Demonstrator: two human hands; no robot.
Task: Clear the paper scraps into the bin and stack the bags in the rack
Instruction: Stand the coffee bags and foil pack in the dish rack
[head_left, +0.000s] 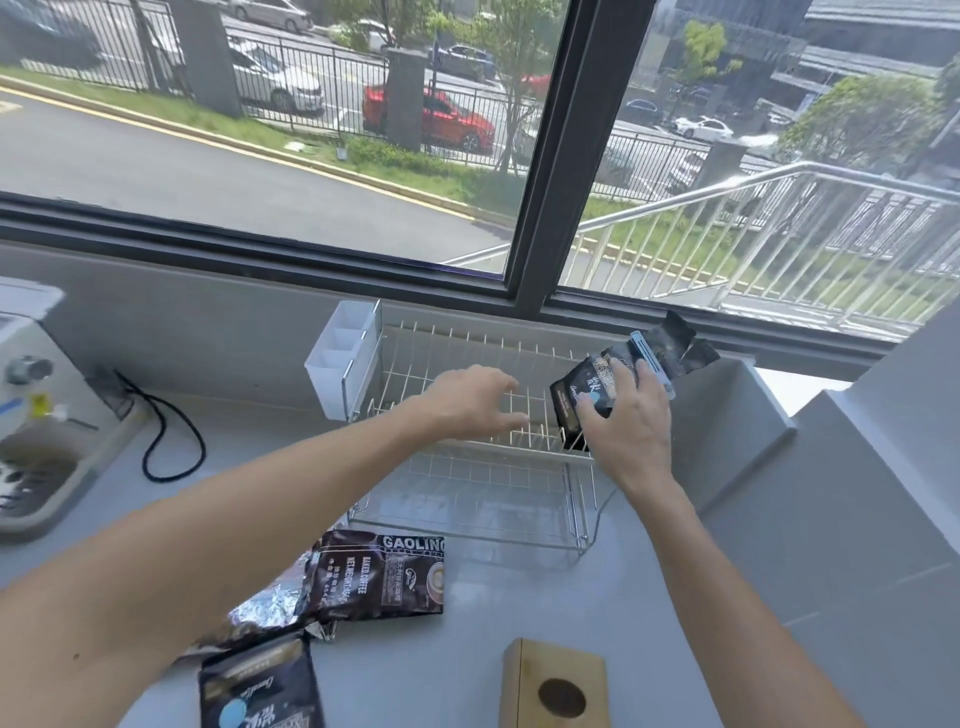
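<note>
Fingers (597, 410) of right hand (631, 431) grip upright bag (587, 387) at rack's (467, 467) right end; left hand (470, 397) spread, empty, over wires.

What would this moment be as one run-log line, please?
right hand: holds coffee bag upright in wire rack | left hand: open above rack

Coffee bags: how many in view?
3 dark foil coffee bags: one in the right hand at the white wire rack, two on the counter. Crumpled foil may hide more.
</note>
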